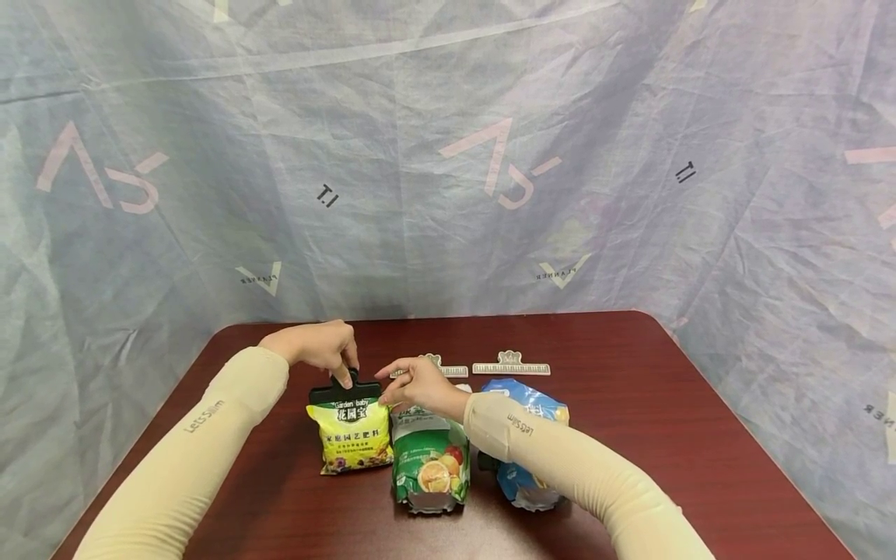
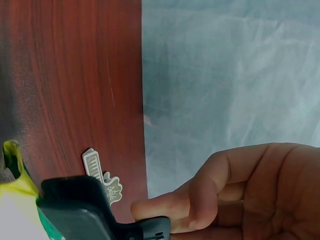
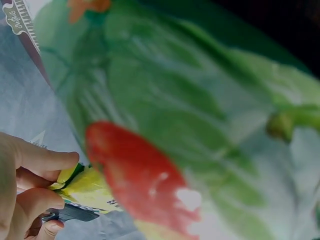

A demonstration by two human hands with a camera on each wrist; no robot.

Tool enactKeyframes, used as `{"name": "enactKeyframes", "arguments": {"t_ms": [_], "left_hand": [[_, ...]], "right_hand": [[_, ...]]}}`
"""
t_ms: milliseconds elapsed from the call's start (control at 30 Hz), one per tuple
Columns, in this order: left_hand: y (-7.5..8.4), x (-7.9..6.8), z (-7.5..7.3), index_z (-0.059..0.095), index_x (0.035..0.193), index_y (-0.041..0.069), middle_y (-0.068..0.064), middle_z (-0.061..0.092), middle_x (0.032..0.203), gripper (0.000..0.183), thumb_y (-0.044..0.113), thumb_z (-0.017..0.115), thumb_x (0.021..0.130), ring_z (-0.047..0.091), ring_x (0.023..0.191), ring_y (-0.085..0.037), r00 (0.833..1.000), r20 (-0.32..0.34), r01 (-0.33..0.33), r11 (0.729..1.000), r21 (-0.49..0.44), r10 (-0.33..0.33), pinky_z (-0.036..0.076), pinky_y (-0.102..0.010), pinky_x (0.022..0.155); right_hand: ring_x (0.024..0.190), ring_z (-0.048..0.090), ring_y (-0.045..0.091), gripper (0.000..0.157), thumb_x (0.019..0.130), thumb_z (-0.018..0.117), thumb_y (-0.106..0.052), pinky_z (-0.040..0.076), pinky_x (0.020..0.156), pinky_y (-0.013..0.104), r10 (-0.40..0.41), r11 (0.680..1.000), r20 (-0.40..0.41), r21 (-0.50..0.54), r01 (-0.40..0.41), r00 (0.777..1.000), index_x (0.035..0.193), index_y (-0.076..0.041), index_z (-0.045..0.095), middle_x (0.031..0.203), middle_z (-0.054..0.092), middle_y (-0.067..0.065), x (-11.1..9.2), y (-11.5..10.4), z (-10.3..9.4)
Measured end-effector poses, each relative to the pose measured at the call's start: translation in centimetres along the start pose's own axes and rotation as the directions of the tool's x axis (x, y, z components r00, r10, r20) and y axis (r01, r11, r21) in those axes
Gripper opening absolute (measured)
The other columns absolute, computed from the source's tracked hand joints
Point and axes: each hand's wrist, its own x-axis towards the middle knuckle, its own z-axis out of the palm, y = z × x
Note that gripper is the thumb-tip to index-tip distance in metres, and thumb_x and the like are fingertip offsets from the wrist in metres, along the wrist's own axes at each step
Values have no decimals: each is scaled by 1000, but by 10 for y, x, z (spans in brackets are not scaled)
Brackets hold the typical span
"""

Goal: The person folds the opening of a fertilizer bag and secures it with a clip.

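A yellow fertilizer bag (image 1: 355, 435) stands at the left of the group, a black bag clip (image 1: 324, 393) across its top edge. My left hand (image 1: 323, 346) pinches the clip's handle from above; the left wrist view shows thumb and finger on the handle, with the clip (image 2: 75, 207) beside the bag's yellow corner (image 2: 17, 200). My right hand (image 1: 423, 386) reaches over the green fruit-printed bag (image 1: 430, 451). Its fingers pinch the yellow bag's top right corner (image 3: 87, 187), seen in the right wrist view, where the green bag (image 3: 165, 75) fills most of the picture.
Two pale bag clips, one partly behind my right hand and the other clip (image 1: 511, 364) to its right, lie toward the back of the reddish-brown table (image 1: 616, 373). A blue bag (image 1: 521, 397) lies under my right forearm. Printed grey cloth (image 1: 420, 194) hangs behind.
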Motion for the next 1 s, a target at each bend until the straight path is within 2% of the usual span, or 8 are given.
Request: {"name": "enactKeyframes", "arguments": {"t_ms": [167,333,567,700,833,1000], "left_hand": [[-7,-1,2,74,91,9,-2,69,85,20,16,78,72,63,60,-10,999,-1,34,998,-44,-34,51,-30,53],[-12,-2,2,75,90,9,-1,69,82,17,15,77,73,64,60,-14,1000,11,25,997,-76,-24,52,-36,56],[-15,-3,0,76,87,10,1,69,78,14,13,76,73,65,60,-23,999,30,21,995,-100,-18,51,-34,53],[-14,-3,-1,75,89,8,0,69,77,17,14,77,73,63,56,-19,998,48,31,993,-110,-26,50,-31,52],[-13,-2,-1,75,89,8,2,69,70,17,14,76,73,60,49,-12,996,81,38,995,-91,-31,47,-25,49],[-10,2,-1,76,86,9,1,67,62,13,14,76,73,59,47,-12,993,113,46,997,-68,-38,47,-27,48]], "right_hand": [[76,66,26,28,81,60,11,51,71,51,2,1000,-23,1,-2,1000,108,3,63,80,67,21,0,0,2],[76,66,25,24,81,62,9,51,70,50,-2,1000,-48,13,3,999,103,3,64,81,67,19,0,3,3],[75,66,25,24,81,63,7,51,69,50,-15,1000,-67,18,16,998,104,3,65,82,66,20,0,6,5],[76,66,25,26,82,62,7,51,69,51,-27,999,-67,15,28,997,108,4,63,82,66,21,1,6,6],[75,66,23,27,81,62,9,52,67,49,-30,1000,-67,5,31,997,108,4,63,81,67,19,2,6,8],[75,66,22,28,81,59,13,53,65,46,-25,1000,-80,-3,25,996,107,3,64,80,67,17,3,6,9]]}}
